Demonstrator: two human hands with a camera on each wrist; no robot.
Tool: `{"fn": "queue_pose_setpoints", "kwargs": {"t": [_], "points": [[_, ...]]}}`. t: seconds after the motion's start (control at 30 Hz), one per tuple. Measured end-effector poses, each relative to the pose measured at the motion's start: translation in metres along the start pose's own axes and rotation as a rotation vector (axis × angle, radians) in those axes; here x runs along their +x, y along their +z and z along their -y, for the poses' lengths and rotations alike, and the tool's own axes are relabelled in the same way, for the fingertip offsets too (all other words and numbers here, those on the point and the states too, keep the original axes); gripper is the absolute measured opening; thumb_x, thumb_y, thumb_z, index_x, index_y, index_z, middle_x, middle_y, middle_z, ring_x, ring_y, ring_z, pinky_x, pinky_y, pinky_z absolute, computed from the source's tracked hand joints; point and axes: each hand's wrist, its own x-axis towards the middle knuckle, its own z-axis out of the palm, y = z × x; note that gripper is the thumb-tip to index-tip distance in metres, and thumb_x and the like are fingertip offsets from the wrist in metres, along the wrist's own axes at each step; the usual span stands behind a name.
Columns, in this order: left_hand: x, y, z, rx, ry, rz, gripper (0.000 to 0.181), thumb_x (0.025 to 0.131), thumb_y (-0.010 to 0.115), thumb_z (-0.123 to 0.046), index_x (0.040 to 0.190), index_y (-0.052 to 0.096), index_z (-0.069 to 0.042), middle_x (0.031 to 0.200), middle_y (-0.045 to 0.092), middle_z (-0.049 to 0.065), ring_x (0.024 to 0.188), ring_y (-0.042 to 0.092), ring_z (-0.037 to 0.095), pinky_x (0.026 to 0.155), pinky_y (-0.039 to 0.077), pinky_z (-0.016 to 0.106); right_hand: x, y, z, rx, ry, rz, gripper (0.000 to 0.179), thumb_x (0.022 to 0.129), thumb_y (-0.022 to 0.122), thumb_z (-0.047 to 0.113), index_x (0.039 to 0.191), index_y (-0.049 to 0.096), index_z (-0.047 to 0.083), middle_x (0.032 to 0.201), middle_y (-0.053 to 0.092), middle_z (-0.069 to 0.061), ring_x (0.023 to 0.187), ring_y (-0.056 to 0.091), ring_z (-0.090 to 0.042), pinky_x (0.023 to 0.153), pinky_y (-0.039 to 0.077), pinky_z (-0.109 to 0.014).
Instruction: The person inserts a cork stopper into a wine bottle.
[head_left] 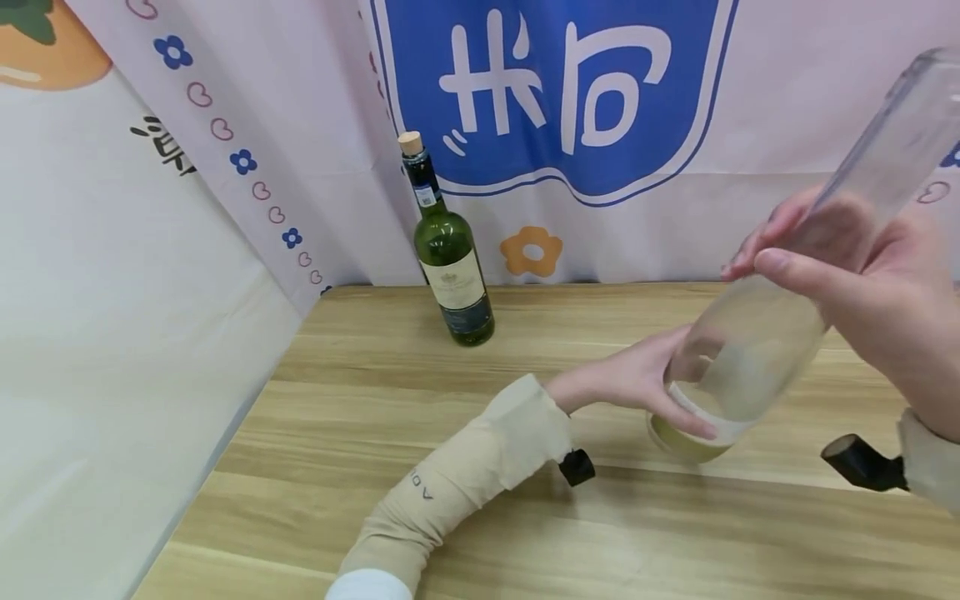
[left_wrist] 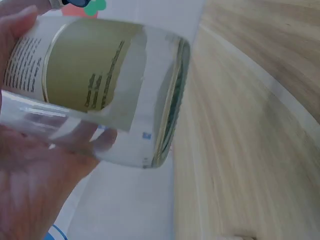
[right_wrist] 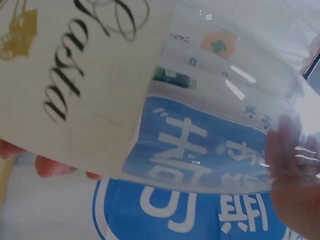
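A clear glass bottle point(head_left: 765, 342) is held tilted above the table, its neck up to the right. My left hand point(head_left: 630, 375) grips it near the base, thumb across the front. Higher up, my right hand point(head_left: 892, 308) holds it around the shoulder and lower neck. The left wrist view shows a gold and white label point(left_wrist: 90, 65) on the glass and the thick bottom apart from the wood. Black script marks the cream label point(right_wrist: 85, 90) in the right wrist view, where left fingertips point(right_wrist: 52, 165) show below it.
A green wine bottle point(head_left: 453, 279) with a cork point(head_left: 410, 143) stands upright at the back of the wooden table point(head_left: 360, 433). Behind hangs a printed curtain point(head_left: 555, 92) with a blue emblem. White cloth point(head_left: 112, 375) covers the left side.
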Motion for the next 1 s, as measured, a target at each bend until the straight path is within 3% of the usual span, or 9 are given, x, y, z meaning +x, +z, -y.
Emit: {"fn": "queue_pose_setpoints", "kwargs": {"t": [0.07,0.13,0.2,0.4,0.63,0.83,1.0], "points": [[-0.003,-0.002,0.001,-0.020,-0.006,0.064,0.088,0.060,0.071,0.021,0.133,0.024,0.009,0.127,0.038,0.024,0.103,0.047,0.008,0.096,0.038,0.021,0.002,0.075,0.040,0.034,-0.029,0.040,0.015,0.076,0.042,-0.030,0.090,0.046,-0.023,0.082,0.056,-0.032,0.077,0.060,-0.041,0.075,0.050,-0.040],[-0.006,-0.004,0.004,-0.021,-0.043,0.118,0.087,0.061,0.071,0.020,0.133,0.024,0.010,0.126,0.039,0.024,0.104,0.046,0.007,0.098,0.035,0.020,0.003,0.103,0.050,0.062,-0.042,0.061,0.014,0.076,0.039,-0.030,0.083,0.047,-0.021,0.076,0.057,-0.025,0.072,0.061,-0.033,0.074,0.050,-0.035],[-0.008,-0.006,0.007,-0.027,-0.081,0.164,0.089,0.061,0.071,0.019,0.135,0.023,0.009,0.127,0.039,0.023,0.107,0.044,0.005,0.100,0.033,0.020,0.001,0.116,0.051,0.017,-0.036,0.042,0.013,0.077,0.040,-0.029,0.080,0.048,-0.019,0.074,0.057,-0.022,0.068,0.061,-0.029,0.071,0.050,-0.032],[-0.011,-0.010,0.016,-0.007,-0.136,0.231,0.091,0.062,0.072,0.016,0.137,0.021,0.006,0.130,0.039,0.021,0.111,0.042,0.004,0.103,0.029,0.020,-0.009,0.124,0.036,-0.108,-0.110,-0.036,0.006,0.076,0.051,-0.024,0.078,0.050,-0.019,0.070,0.059,-0.020,0.063,0.061,-0.026,0.065,0.051,-0.029],[-0.007,-0.015,0.035,0.071,-0.150,0.215,0.089,0.064,0.076,0.009,0.138,0.026,0.000,0.136,0.039,0.012,0.119,0.038,0.000,0.102,0.027,0.017,-0.019,0.131,0.022,-0.311,-0.147,-0.113,0.009,0.076,0.059,-0.017,0.072,0.055,-0.010,0.070,0.062,-0.011,0.064,0.061,-0.015,0.062,0.049,-0.018],[-0.005,-0.020,0.058,0.103,-0.164,0.192,0.090,0.064,0.077,0.004,0.138,0.027,-0.003,0.140,0.036,0.006,0.124,0.034,0.001,0.103,0.025,0.016,-0.020,0.129,0.007,-0.257,-0.191,-0.154,0.006,0.076,0.058,-0.017,0.073,0.055,-0.012,0.068,0.063,-0.009,0.062,0.062,-0.013,0.063,0.049,-0.016],[-0.005,-0.024,0.062,0.083,-0.169,0.195,0.091,0.065,0.076,0.005,0.140,0.024,-0.004,0.144,0.032,0.006,0.127,0.030,0.000,0.104,0.023,0.016,-0.017,0.126,0.002,-0.260,-0.207,-0.174,0.010,0.075,0.054,-0.020,0.073,0.056,-0.011,0.066,0.063,-0.008,0.061,0.062,-0.013,0.063,0.050,-0.017]]}}
